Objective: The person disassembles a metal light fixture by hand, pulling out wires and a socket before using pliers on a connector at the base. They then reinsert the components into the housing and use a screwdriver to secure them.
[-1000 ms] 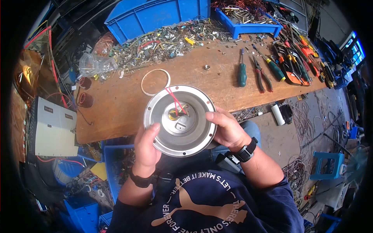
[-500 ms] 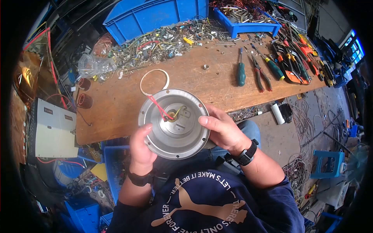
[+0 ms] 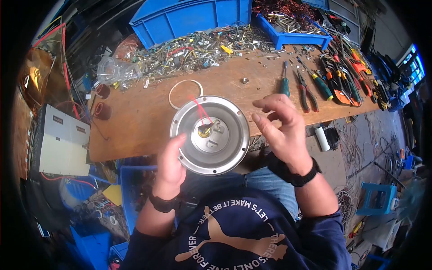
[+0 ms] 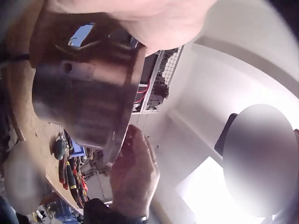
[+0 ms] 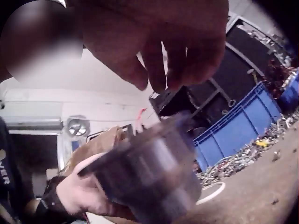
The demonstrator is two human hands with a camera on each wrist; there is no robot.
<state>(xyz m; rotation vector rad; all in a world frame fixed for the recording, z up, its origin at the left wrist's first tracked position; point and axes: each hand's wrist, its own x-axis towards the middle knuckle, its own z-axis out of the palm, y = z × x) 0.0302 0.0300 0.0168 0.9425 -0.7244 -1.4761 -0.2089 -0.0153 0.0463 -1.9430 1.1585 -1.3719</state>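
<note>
A round metal housing (image 3: 230, 155) with a holed rim is held above the bench's front edge, its hollow side facing up in the head view. Red wires and a yellow-green wire come from its centre. My left hand (image 3: 171, 166) grips the rim at the left, thumb on top. Off to the right, my right hand (image 3: 285, 135) is apart from the housing, fingers loosely bent and holding nothing. In the right wrist view its fingers (image 5: 180, 60) hang over the housing (image 5: 156, 172). The left wrist view shows the housing's stepped outer wall (image 4: 88, 102).
A pale ring (image 3: 201, 87) lies behind the housing on the wooden bench (image 3: 135, 135). Mixed small scrap (image 3: 180, 56) lies before a blue bin (image 3: 193, 22). Screwdrivers, pliers (image 3: 306, 92) and other tools lie at the right. A small metal nut (image 3: 245, 80) sits mid-bench.
My right hand has let go of the rim and moved right and up. The housing stays in my left hand, its tilt altered and the wires shifted.
</note>
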